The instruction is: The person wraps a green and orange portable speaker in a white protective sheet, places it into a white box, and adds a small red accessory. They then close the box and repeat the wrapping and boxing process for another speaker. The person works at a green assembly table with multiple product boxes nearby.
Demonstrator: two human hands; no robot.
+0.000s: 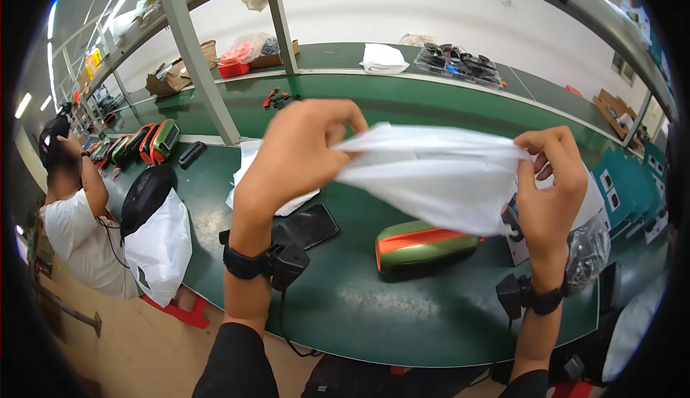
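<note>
A thin white bag is stretched between my hands above the table, slightly smeared by motion. My left hand pinches one end of it. At the other end, the fingers of my right hand are closed on the bag's edge. Below it, on the green table, lies a rounded green speaker-like device with an orange strip, its back edge partly covered by the bag. A black phone lies near my left wrist. Behind my left forearm are more white bags, partly hidden.
A person in a white shirt is at the left, beside a white bag with a black item. Several green-orange devices stand at the back left. Clear plastic wrap and teal boxes sit at the right. A metal post rises behind.
</note>
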